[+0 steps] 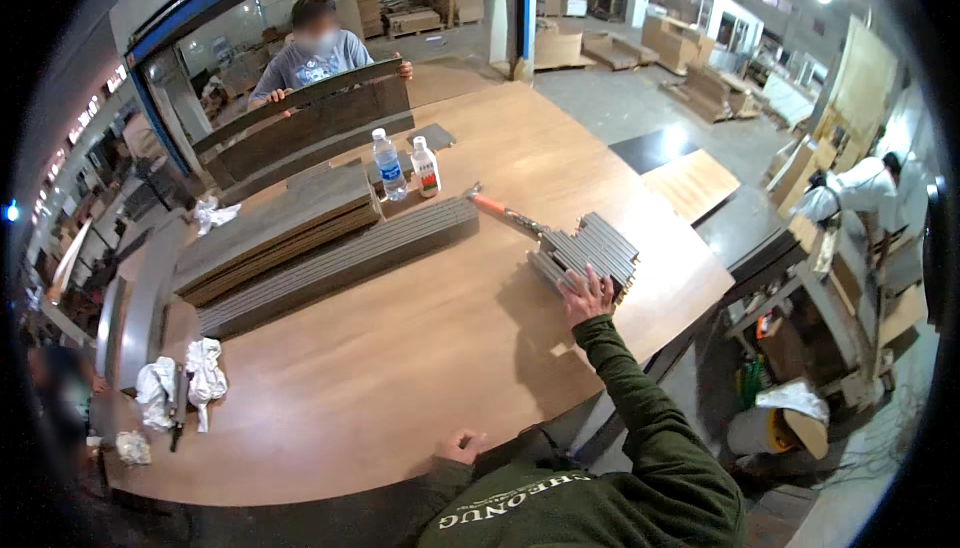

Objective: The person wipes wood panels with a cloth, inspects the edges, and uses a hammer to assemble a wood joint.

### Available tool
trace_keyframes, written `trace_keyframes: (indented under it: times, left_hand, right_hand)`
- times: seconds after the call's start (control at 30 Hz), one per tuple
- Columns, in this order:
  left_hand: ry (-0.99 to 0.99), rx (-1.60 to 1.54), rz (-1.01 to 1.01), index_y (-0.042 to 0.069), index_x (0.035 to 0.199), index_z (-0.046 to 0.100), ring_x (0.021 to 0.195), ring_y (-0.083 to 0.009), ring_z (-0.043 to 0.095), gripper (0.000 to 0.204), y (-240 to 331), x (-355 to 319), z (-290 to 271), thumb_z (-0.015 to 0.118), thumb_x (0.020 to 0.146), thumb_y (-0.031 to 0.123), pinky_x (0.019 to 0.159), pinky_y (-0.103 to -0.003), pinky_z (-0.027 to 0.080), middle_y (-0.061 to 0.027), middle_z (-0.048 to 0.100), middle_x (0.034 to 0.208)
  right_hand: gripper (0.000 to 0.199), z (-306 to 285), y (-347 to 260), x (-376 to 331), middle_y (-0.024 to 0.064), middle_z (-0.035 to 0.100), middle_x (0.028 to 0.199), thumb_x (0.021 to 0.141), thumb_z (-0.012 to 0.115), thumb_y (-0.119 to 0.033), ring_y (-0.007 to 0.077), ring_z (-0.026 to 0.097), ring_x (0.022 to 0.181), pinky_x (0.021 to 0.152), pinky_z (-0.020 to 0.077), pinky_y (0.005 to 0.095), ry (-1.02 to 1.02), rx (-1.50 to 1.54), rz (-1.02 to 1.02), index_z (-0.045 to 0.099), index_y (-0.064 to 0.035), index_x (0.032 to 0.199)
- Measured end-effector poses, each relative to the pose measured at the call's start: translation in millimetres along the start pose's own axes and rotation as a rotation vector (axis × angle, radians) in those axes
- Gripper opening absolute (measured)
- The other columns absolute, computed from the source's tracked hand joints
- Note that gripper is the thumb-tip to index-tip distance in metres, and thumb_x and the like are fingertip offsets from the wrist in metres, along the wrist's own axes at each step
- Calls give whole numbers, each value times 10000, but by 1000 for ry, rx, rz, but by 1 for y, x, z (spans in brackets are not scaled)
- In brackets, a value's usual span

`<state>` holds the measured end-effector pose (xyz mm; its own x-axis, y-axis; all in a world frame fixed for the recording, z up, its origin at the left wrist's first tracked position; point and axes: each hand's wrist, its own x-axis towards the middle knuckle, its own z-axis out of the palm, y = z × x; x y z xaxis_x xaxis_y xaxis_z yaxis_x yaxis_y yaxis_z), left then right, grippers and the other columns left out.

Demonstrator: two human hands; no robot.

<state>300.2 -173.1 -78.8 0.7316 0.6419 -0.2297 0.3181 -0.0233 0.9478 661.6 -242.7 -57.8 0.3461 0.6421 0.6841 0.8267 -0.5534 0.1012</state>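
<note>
My right hand (587, 295) lies flat, fingers spread, on the near edge of a short stack of grey ribbed strips (592, 248) at the right of the wooden table (420, 348). An orange-handled tool (505, 213) lies just beyond the stack. My left hand (462, 445) rests on the table's near edge with fingers curled and nothing in it. A long bundle of grey strips (340, 263) and a stack of dark boards (275, 233) lie across the table's left half.
A person across the table holds a long dark board (310, 113) by both ends. A water bottle (389, 165) and a white bottle (426, 167) stand mid-table. White rags (185, 378) lie near left. Another person (860, 193) works at a cluttered bench on the right.
</note>
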Motion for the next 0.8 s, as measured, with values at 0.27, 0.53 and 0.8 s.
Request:
trace_keyframes:
  times: [0.27,0.53,0.8]
  left_hand:
    - [-68,-274,-50,31,736,576,581,-93,531,206,-5,32,-105,604,806,223,568,-261,455,-17,581,638]
    - [-370,-1325,-250,13,1121,490,978,-289,527,592,13,99,-79,425,837,528,812,-415,449,-143,545,1068]
    - [20,-1444,-38,-3,1156,447,913,-376,554,495,-3,77,-150,503,800,336,764,-538,477,-191,550,1050]
  right_hand:
    - [322,-24,-47,31,67,570,860,657,585,-94,265,560,814,698,467,371,-160,11,226,584,-173,969]
    - [434,-73,-223,21,98,584,991,716,642,-95,163,593,843,684,486,295,-847,1184,40,516,-68,1131]
    - [634,159,-166,48,105,509,1136,765,665,-292,219,520,951,801,458,352,-265,1021,588,367,-111,1295]
